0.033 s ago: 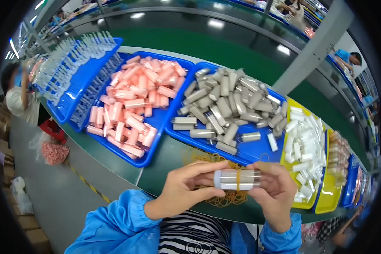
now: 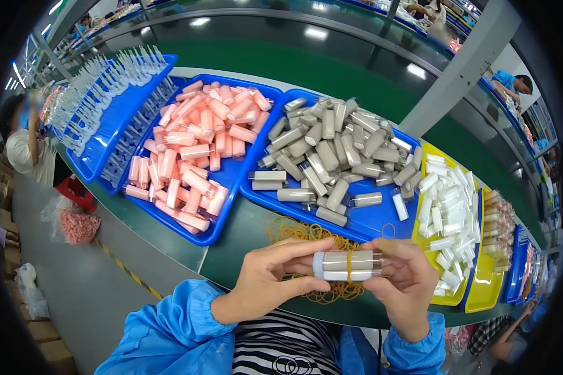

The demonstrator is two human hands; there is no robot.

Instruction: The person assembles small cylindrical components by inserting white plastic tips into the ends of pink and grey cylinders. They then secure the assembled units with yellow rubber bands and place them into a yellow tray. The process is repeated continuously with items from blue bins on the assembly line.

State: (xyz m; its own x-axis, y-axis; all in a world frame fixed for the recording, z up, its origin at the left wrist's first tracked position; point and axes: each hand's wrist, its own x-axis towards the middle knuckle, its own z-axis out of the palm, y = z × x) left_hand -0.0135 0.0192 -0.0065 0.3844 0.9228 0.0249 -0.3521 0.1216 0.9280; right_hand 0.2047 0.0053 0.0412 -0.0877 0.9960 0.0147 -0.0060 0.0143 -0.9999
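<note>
In front of me, a small bundle of clear-ended tubes (image 2: 334, 257), grey above and white below, lies sideways between both hands. A yellowish rubber band (image 2: 349, 265) circles its middle. The bundle's pale left end sits between the thumb and fingers of my left hand (image 2: 259, 281). Its clear right end is gripped by my right hand (image 2: 406, 281), thumb below and fingers above. Under and behind the bundle, a pile of loose rubber bands (image 2: 334, 294) lies on the green table. One thin band loop shows just above my right index finger.
Beyond my hands stand blue trays of pink tubes (image 2: 197, 134) and grey tubes (image 2: 328, 153). A yellow tray at right holds white tubes (image 2: 447, 212). Clear spiky parts (image 2: 100, 106) fill trays at far left. A metal post (image 2: 460, 69) rises behind. Other people work nearby.
The whole view has shifted very slightly. Both hands keep the same grip on the banded bundle.
</note>
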